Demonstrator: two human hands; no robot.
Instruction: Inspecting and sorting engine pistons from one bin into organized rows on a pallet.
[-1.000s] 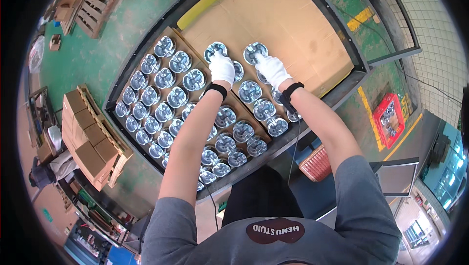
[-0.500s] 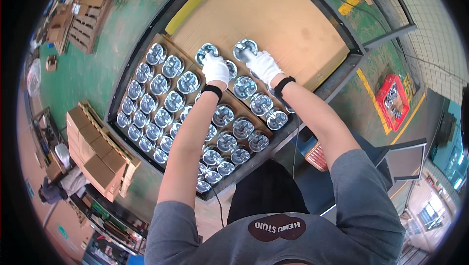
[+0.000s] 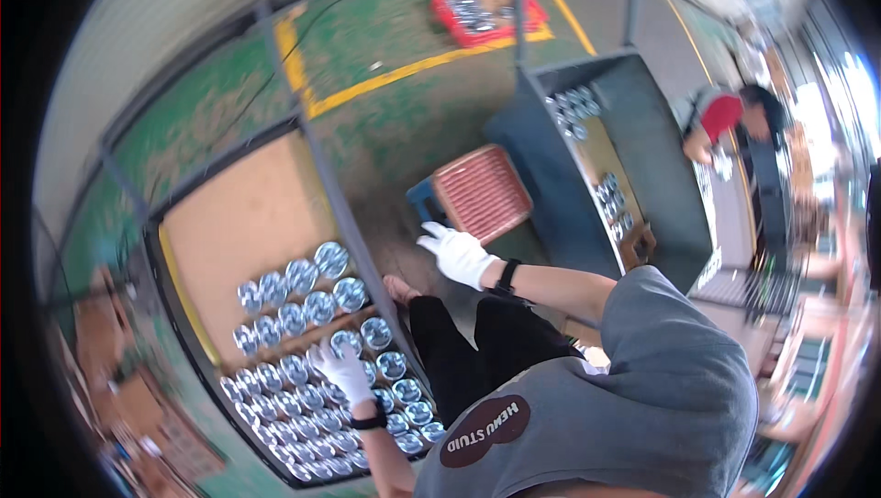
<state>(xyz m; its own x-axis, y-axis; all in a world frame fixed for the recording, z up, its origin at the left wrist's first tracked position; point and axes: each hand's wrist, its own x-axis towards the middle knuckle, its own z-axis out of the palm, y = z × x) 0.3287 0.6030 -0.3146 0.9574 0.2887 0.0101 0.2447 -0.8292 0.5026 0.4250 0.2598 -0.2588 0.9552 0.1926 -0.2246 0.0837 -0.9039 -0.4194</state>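
Several shiny round metal parts [image 3: 317, 310] lie in rows on a brown board in a flat cart [image 3: 239, 213] at the lower left. My left hand [image 3: 341, 371], in a white glove, rests on the parts near the cart's near edge; whether it grips one cannot be told. My right hand [image 3: 457, 253], also gloved, is lifted off the cart with its fingers apart and nothing in it, reaching toward a red slatted stool [image 3: 482, 192].
A blue-grey bin cart [image 3: 596, 158] with more metal parts stands right of the stool. A red crate [image 3: 486, 7] of parts sits on the green floor beyond. Another person in a red top [image 3: 725, 122] works at the right.
The view has swung round to the right. My right hand has left the metal parts and moved toward the stool. My left hand stays on the parts.
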